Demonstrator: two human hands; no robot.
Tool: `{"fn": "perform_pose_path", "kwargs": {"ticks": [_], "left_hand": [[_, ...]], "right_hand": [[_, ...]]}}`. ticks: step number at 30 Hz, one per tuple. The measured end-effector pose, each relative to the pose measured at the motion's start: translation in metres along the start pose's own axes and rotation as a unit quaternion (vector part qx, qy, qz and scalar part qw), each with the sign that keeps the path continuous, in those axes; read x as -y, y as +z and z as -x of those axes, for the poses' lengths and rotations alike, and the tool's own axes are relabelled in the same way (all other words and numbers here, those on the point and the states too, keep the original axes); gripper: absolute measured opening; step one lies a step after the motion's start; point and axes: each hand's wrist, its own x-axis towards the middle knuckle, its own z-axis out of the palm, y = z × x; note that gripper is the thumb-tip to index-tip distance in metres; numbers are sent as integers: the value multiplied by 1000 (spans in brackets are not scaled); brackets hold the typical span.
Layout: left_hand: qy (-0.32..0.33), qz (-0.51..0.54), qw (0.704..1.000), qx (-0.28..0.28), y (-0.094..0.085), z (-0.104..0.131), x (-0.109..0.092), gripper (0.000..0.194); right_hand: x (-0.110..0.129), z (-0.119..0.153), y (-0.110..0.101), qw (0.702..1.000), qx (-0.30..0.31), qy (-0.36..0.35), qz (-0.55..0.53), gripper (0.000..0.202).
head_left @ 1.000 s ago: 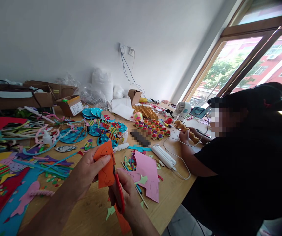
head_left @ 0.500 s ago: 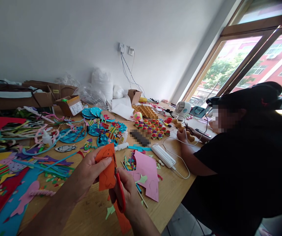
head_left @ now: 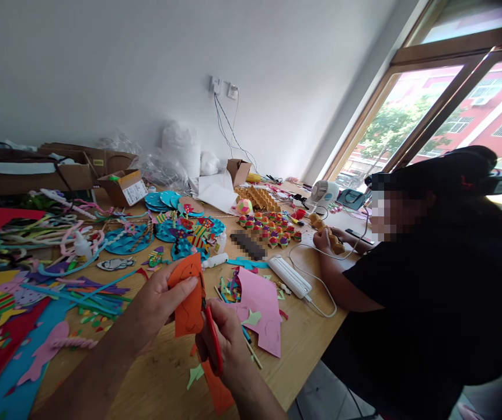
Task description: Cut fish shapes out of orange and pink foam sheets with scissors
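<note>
Left hand [head_left: 167, 296]: thumb pinching a flat, card-like orange rectangle [head_left: 187, 315] over the wooden table [head_left: 295, 344]. Right hand [head_left: 229, 329]: curled round red-handled scissors [head_left: 215, 339] at the rectangle's right edge. Notched pink sheet [head_left: 257, 303] lies right of it.

The orange rectangular paper sheet [head_left: 187, 319] looks smooth and matt — the red-handled scissors [head_left: 215, 345] at its right edge show glossy plastic. Right of that sheet: matt pink cut paper [head_left: 263, 309], smooth white plastic power strip [head_left: 290, 276], grained wooden tabletop [head_left: 297, 338].
</note>
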Motion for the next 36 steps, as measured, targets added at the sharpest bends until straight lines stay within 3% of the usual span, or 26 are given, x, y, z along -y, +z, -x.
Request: {"fn": "perform_pose_path", "kwargs": {"ticks": [6, 19, 36], "left_hand": [[75, -52, 996, -1, -4, -5, 4, 18], [109, -79, 991, 17, -7, -6, 8, 16], [63, -39, 997, 16, -6, -7, 12, 18]], "right_hand": [[4, 2, 2, 1000, 8, 8, 27, 59], [2, 3, 2, 1000, 18, -3, 22, 61], [-3, 2, 0, 999, 16, -21, 19, 59]]}}
